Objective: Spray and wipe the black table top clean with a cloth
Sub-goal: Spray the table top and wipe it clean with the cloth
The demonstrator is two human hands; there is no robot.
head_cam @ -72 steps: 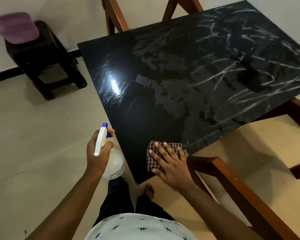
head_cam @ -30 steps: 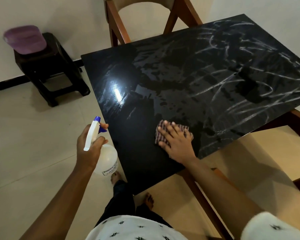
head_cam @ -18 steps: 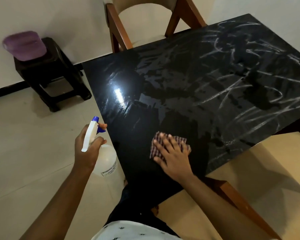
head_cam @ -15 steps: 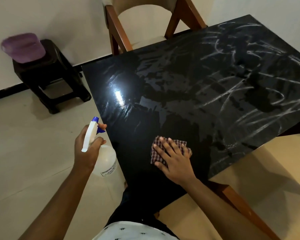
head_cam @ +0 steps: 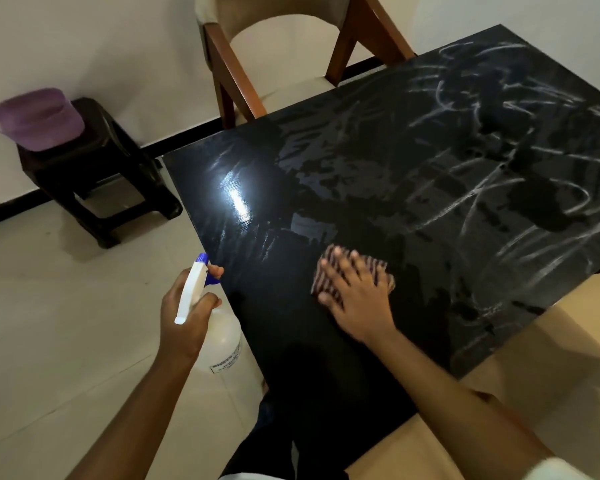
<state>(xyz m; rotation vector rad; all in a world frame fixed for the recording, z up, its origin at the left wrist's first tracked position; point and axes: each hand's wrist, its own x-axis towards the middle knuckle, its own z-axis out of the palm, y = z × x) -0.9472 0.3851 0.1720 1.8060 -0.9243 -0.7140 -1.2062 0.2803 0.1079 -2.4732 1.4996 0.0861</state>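
The black table top (head_cam: pixel 413 188) fills the right of the view; its far right half carries white scribbled streaks, and its left half shines wet. My right hand (head_cam: pixel 355 294) lies flat, fingers spread, on a checked red cloth (head_cam: pixel 381 270) near the table's near left part; the hand is blurred. My left hand (head_cam: pixel 187 313) grips a white spray bottle (head_cam: pixel 222 337) with a blue nozzle, held upright just off the table's left edge, over the floor.
A wooden chair with a beige seat (head_cam: pixel 284 64) stands at the table's far side. A dark stool (head_cam: pixel 94 168) with a purple tub (head_cam: pixel 37 117) on it sits by the wall at left. Pale tiled floor (head_cam: pixel 66 323) spreads to the left.
My right hand has slid the cloth across the near part of the table, ending a bit farther in from the edge. The left hand has kept the bottle beside the table.
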